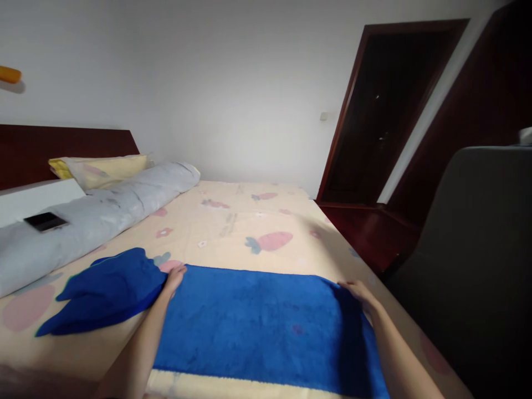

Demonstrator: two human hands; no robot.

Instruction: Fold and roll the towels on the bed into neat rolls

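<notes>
1. Spread flat across the near edge of the bed (249, 227): a blue towel (266, 321), long side running left to right.
2. Left hand (174, 277) open, palm down on the towel's far left corner, pressing and not gripping.
3. Right hand (358, 292) palm down on the far right corner, fingers lightly bent; impossible to tell whether pinching the edge.
4. One hand at each far corner, probably to keep the cloth taut and smooth.
5. Just left of the left hand, a second blue towel (108, 296), bunched up and apart from the flat one.
6. Further back, a grey bolster (103, 210) with a dark phone (45, 221) lying on it.
7. No readable writing or brand anywhere; only strawberry and flower prints on the sheet.
</notes>
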